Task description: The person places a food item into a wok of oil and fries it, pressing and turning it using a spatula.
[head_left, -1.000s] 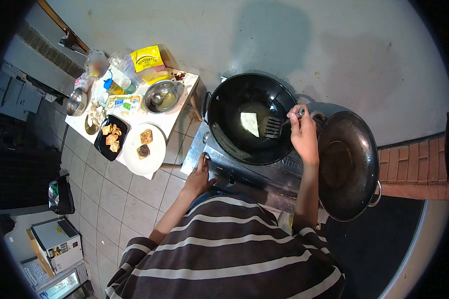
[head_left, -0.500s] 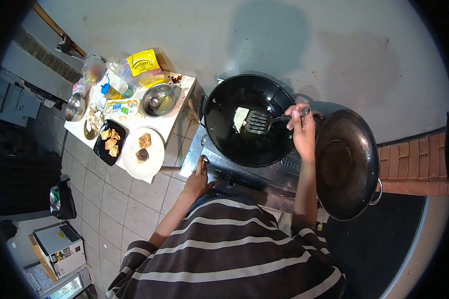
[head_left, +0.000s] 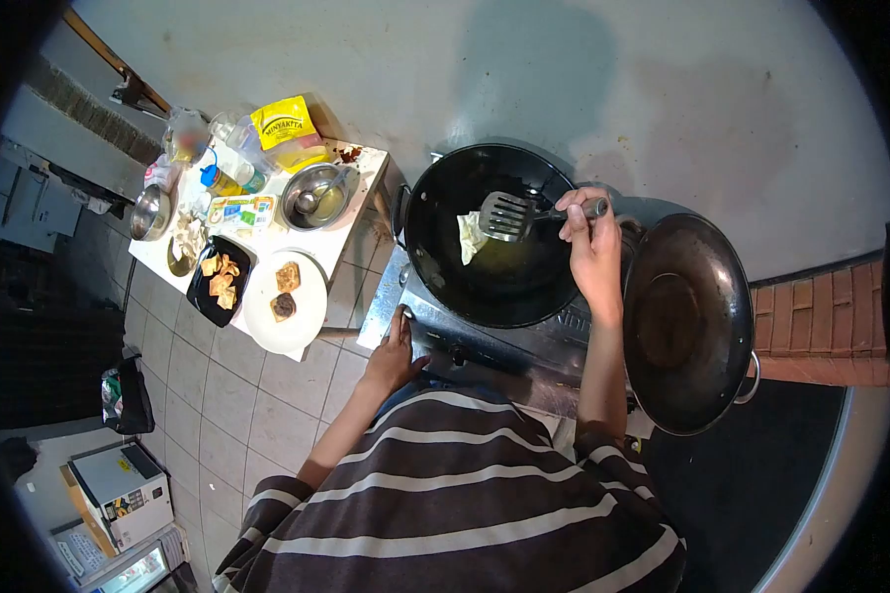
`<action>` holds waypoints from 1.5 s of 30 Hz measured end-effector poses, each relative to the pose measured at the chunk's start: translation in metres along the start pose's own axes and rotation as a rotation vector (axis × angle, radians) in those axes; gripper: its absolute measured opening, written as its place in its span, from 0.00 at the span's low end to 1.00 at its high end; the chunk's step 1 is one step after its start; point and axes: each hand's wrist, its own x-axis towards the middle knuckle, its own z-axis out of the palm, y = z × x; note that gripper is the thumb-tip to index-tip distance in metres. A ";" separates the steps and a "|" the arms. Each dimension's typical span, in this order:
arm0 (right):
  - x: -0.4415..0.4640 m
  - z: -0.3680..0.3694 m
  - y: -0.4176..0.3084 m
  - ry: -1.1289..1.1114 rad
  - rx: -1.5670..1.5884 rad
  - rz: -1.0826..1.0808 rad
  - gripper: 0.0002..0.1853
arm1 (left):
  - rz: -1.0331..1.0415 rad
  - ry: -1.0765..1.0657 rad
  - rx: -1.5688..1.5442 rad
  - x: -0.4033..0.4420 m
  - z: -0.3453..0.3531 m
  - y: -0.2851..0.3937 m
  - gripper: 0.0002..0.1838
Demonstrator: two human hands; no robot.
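Note:
My right hand [head_left: 591, 242] is closed round the handle of a slotted spatula [head_left: 507, 215], held over the black wok [head_left: 519, 296]. Beside the spatula's blade, a pale, folded piece of food [head_left: 471, 238] lies in the wok, with a little oil near it. The blade's edge is close to the piece; whether they touch I cannot tell. My left hand [head_left: 394, 356] rests with fingers extended on the front edge of the metal stove [head_left: 433, 341], near its left corner, holding nothing.
A second, browned wok [head_left: 697, 376] stands right of the stove. On the white table [head_left: 341, 232] at left are a plate [head_left: 297, 338] with two fried pieces, a black tray [head_left: 206, 301] of fried pieces, a steel bowl [head_left: 302, 219] with a ladle, and a yellow pouch [head_left: 285, 121].
The spatula has risen and shifted slightly left, its blade lifting away from the food. The pale piece sits a little further left and turned. My left hand stays in place.

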 end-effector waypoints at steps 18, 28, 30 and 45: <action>-0.010 0.005 -0.019 0.002 -0.135 0.307 0.08 | 0.026 0.021 -0.004 0.000 0.001 -0.002 0.48; -0.017 0.007 -0.011 0.011 -0.512 0.165 0.08 | 0.003 -0.002 0.011 0.000 -0.001 0.001 0.51; -0.017 0.008 -0.011 0.003 -0.387 0.193 0.08 | 0.007 0.010 0.019 0.001 0.004 -0.001 0.51; -0.035 0.013 -0.036 0.042 -0.226 0.230 0.08 | 0.006 0.001 0.007 0.002 0.004 -0.002 0.49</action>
